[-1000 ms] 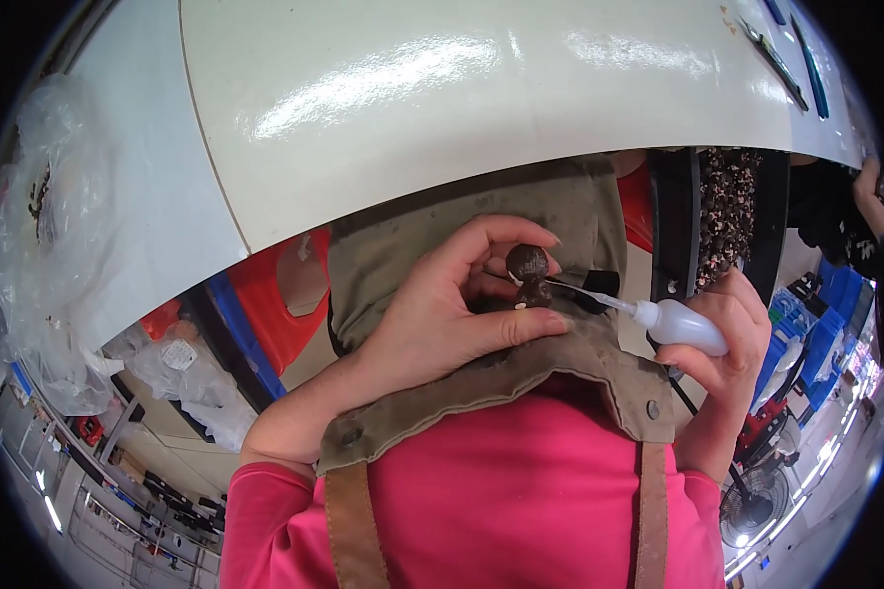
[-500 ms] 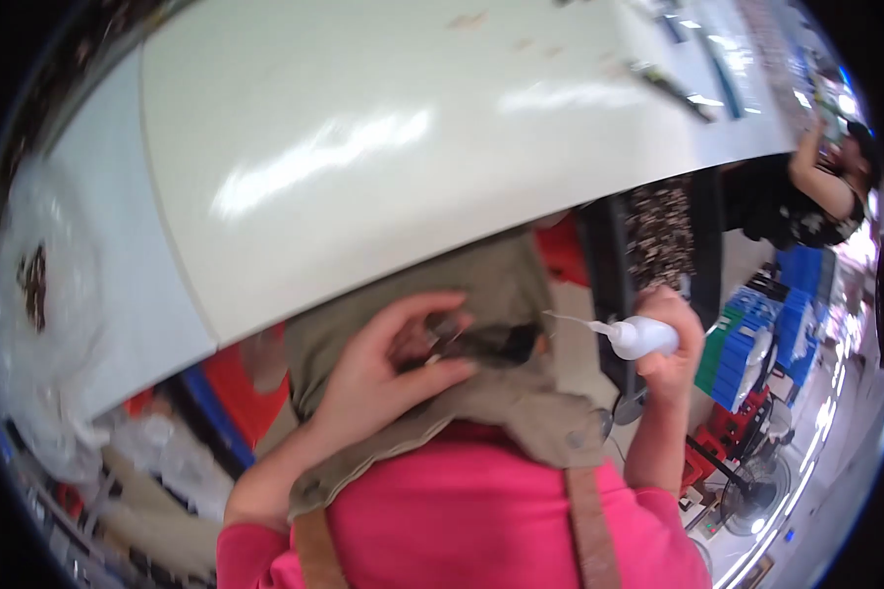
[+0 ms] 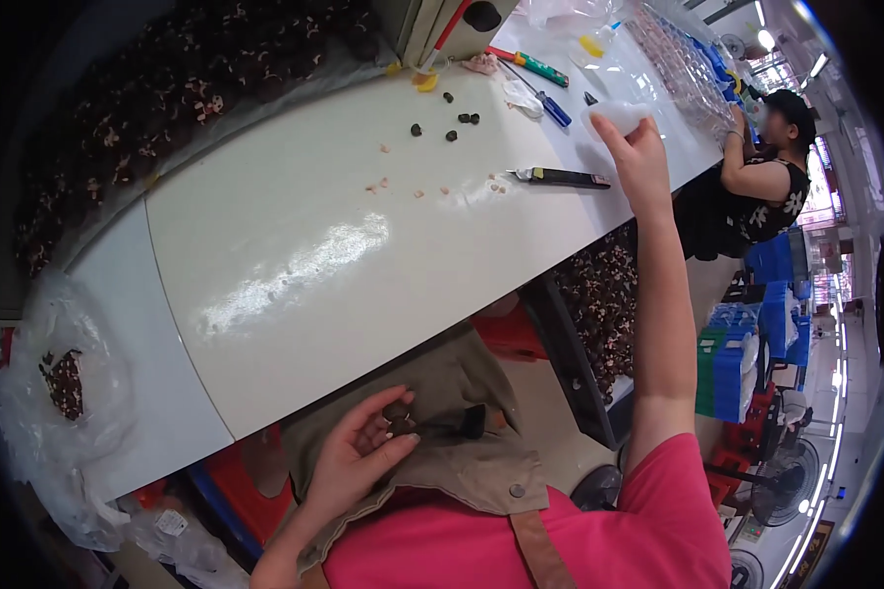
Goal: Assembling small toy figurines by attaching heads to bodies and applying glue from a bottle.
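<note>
Low over my brown apron [image 3: 462,373], my left hand [image 3: 354,456] pinches a small dark brown piece [image 3: 400,420] between thumb and fingertips; its exact kind is too small to tell. My right hand [image 3: 642,162] reaches far out over the right part of the table, fingers closed round a white squeeze bottle [image 3: 621,120], whose thin nozzle I cannot make out now. Just left of that forearm lies a black and yellow utility knife [image 3: 570,178]. A blue-handled screwdriver [image 3: 554,110] and a green and red handled tool [image 3: 540,69] rest beyond it.
Small black pieces [image 3: 452,135] and pale crumbs lie on the white table [image 3: 295,226]. A heap of dark parts [image 3: 196,88] fills the far left. Below the table's edge an open drawer [image 3: 599,324] holds many small brown parts. Another person [image 3: 771,172] works at the right.
My right hand has carried the bottle from above my lap, up and away over the table. The left hand still holds its piece. The view has tilted toward more of the table.
</note>
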Demonstrator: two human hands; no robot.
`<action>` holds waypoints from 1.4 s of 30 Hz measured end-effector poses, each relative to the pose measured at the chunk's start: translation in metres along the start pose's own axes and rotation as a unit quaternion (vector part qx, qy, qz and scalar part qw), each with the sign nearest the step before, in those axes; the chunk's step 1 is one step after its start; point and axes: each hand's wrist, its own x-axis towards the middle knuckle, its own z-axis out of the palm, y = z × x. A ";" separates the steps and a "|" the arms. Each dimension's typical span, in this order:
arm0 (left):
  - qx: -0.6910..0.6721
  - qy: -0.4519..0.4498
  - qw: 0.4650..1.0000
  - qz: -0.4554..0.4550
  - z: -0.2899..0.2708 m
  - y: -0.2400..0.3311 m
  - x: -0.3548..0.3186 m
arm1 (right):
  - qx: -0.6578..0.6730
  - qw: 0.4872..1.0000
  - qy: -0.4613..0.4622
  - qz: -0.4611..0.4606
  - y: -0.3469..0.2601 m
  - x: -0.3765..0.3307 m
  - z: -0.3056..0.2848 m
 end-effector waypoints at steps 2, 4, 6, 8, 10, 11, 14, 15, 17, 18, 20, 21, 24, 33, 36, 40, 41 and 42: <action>-0.010 0.006 1.000 0.005 -0.002 -0.004 -0.002 | -0.069 0.997 0.003 0.024 0.019 0.009 0.011; -0.024 0.013 1.000 -0.006 -0.005 -0.010 0.002 | -0.102 0.993 -0.024 0.060 0.039 0.014 0.019; -0.017 0.014 1.000 -0.003 -0.005 -0.009 0.009 | -0.060 0.998 -0.013 -0.019 0.061 0.007 0.019; -0.006 -0.013 1.000 0.007 0.002 0.005 0.017 | -0.193 0.959 0.088 -0.189 0.057 -0.006 -0.019; -0.024 -0.004 1.000 -0.013 -0.003 -0.001 0.020 | -0.046 0.986 0.081 -0.137 0.009 -0.058 -0.019; -0.048 -0.017 0.999 -0.006 -0.003 -0.005 0.025 | -0.013 0.996 0.051 -0.078 -0.017 -0.095 -0.012; -0.064 -0.017 0.998 -0.012 0.005 -0.010 0.028 | 0.046 0.965 -0.242 -0.090 -0.038 -0.174 0.009; -0.063 -0.010 0.998 -0.016 0.008 -0.012 0.030 | 0.035 0.938 -0.330 -0.098 -0.041 -0.191 0.023; -0.063 -0.023 0.997 -0.024 0.010 -0.015 0.032 | 0.104 0.912 -0.376 -0.125 -0.030 -0.218 0.052; -0.068 -0.032 0.997 -0.023 0.013 -0.015 0.031 | 0.145 0.908 -0.385 -0.084 -0.034 -0.229 0.060; -0.057 -0.034 0.998 -0.022 0.018 -0.015 0.032 | 0.150 0.908 -0.369 -0.131 -0.029 -0.235 0.070; -0.038 -0.028 0.999 -0.017 0.019 -0.015 0.029 | 0.155 0.909 -0.365 -0.131 -0.027 -0.236 0.071; -0.026 -0.015 0.999 -0.017 0.022 -0.019 0.026 | 0.161 0.902 -0.361 -0.174 -0.025 -0.240 0.073; -0.019 -0.010 0.999 -0.037 0.036 -0.013 0.018 | 0.159 0.916 -0.318 -0.185 -0.030 -0.243 0.065; -0.019 -0.008 0.999 -0.033 0.039 -0.016 0.017 | 0.160 0.910 -0.325 -0.204 -0.028 -0.241 0.063; -0.024 0.016 0.999 -0.039 0.045 -0.010 0.018 | 0.161 0.901 -0.327 -0.235 -0.028 -0.235 0.061; -0.022 0.016 0.999 -0.040 0.045 -0.009 0.018 | 0.155 0.897 -0.332 -0.248 -0.030 -0.232 0.061; -0.036 0.019 0.999 -0.036 0.045 -0.010 0.017 | 0.159 0.896 -0.330 -0.250 -0.030 -0.231 0.062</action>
